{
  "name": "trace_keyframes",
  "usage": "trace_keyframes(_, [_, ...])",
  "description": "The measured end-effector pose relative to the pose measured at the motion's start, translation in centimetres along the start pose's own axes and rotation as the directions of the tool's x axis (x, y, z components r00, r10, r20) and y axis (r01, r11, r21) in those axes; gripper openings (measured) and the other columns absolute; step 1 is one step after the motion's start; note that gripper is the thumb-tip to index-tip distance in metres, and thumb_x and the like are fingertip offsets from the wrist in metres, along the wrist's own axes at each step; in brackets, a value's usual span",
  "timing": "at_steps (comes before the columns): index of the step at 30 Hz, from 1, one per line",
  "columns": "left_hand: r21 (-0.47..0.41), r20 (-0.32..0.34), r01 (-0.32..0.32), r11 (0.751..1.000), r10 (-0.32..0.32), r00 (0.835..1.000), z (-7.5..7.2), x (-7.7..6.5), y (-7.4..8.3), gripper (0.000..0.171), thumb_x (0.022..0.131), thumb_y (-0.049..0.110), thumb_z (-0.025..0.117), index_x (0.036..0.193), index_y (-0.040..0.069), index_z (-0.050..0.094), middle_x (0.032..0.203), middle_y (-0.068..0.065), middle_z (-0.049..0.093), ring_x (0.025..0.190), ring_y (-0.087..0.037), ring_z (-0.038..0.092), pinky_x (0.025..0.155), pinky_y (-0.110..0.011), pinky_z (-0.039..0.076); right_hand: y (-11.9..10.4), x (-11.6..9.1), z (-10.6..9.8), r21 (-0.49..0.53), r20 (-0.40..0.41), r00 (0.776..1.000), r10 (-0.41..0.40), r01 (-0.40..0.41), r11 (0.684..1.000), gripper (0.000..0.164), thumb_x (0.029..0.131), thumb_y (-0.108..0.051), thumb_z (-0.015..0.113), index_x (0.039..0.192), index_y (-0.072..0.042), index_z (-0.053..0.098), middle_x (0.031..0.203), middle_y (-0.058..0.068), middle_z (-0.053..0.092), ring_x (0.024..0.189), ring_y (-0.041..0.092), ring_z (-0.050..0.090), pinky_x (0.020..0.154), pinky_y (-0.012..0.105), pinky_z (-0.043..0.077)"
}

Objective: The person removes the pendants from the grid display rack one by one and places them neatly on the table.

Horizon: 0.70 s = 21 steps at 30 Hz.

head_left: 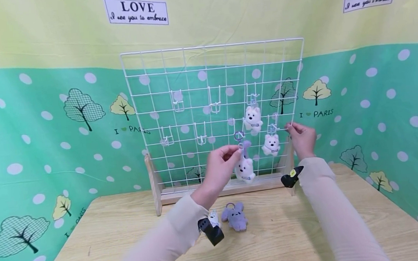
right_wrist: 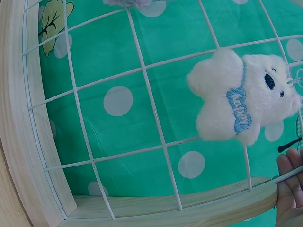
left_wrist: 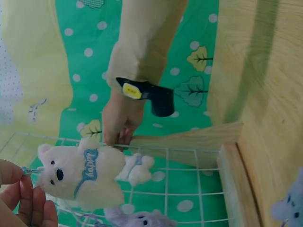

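My left hand [head_left: 222,165] pinches the top fitting of a white plush dog keychain [head_left: 245,170], seen also as a white plush [left_wrist: 80,172] in the left wrist view. It hangs in front of the white wire grid [head_left: 192,148]. Partly hidden behind it is a purple plush keychain [head_left: 247,145], by a hook with a purple ring [head_left: 239,135]. My right hand [head_left: 303,138] grips the grid's right edge. Beside that hand, a white plush dog [head_left: 271,144] hangs from a hook; another white plush dog [head_left: 253,118] hangs higher up.
Wooden feet [head_left: 153,184] hold the grid upright on the wooden table [head_left: 269,240]. Several bare hooks [head_left: 178,102] sit on its left half. On the table lie a purple plush keychain [head_left: 237,218] and a white plush [head_left: 214,218] partly hidden by my left wrist's camera.
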<state>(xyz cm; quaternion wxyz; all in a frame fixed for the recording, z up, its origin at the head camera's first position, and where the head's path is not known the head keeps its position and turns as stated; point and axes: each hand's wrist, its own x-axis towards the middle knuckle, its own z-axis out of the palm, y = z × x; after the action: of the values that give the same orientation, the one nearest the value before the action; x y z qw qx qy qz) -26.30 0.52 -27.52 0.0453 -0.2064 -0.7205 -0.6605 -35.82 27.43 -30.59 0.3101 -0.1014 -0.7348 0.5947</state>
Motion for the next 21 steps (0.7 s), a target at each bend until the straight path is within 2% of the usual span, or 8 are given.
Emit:
trace_keyframes(4, [0.023, 0.005, -0.001, 1.000, 0.001, 1.000, 0.4, -0.8, -1.2, 0.019, 0.092, 0.012, 0.060, 0.104, -0.001, 0.068, 0.084, -0.005, 0.061, 0.073, -0.011, 0.050, 0.061, -0.017, 0.044, -0.1, -0.1, 0.0, 0.004, 0.001, 1.000, 0.015, -0.015, 1.000, 0.036, 0.093, -0.031, 0.059, 0.123, -0.011, 0.061, 0.123, 0.008, 0.062, 0.111, 0.017, 0.060, 0.095, 0.029, 0.047])
trace_keyframes(7, [0.027, 0.010, 0.012, 1.000, -0.012, 1.000, 0.7, -1.2, -2.7, 0.019, 0.092, 0.014, 0.061, 0.104, 0.002, 0.069, 0.085, -0.004, 0.062, 0.075, -0.010, 0.052, 0.061, -0.017, 0.045, -0.1, -0.1, 0.0, 0.008, 0.001, 1.000, 0.009, -0.009, 1.000, 0.036, 0.093, -0.030, 0.059, 0.123, -0.010, 0.061, 0.123, 0.009, 0.062, 0.111, 0.017, 0.061, 0.095, 0.028, 0.047])
trace_keyframes(15, [0.032, 0.027, 0.045, 0.998, -0.045, 0.999, 1.8, -3.3, -5.4, 0.017, 0.090, 0.013, 0.062, 0.101, 0.002, 0.069, 0.084, -0.004, 0.064, 0.072, -0.008, 0.052, 0.060, -0.015, 0.044, -0.3, -0.2, 0.0, 0.003, -0.002, 1.000, 0.007, -0.007, 1.000, 0.035, 0.093, -0.028, 0.059, 0.123, -0.009, 0.061, 0.124, 0.010, 0.061, 0.111, 0.017, 0.060, 0.094, 0.027, 0.047])
trace_keyframes(21, [0.036, 0.035, 0.073, 0.997, -0.074, 0.997, 2.8, -4.8, -7.6, 0.015, 0.089, 0.006, 0.062, 0.099, -0.003, 0.069, 0.084, -0.008, 0.066, 0.069, -0.008, 0.050, 0.059, -0.015, 0.043, -0.4, -0.3, -0.1, 0.008, 0.005, 1.000, 0.014, -0.014, 1.000, 0.036, 0.093, -0.029, 0.059, 0.123, -0.010, 0.060, 0.124, 0.010, 0.061, 0.112, 0.018, 0.060, 0.095, 0.027, 0.047])
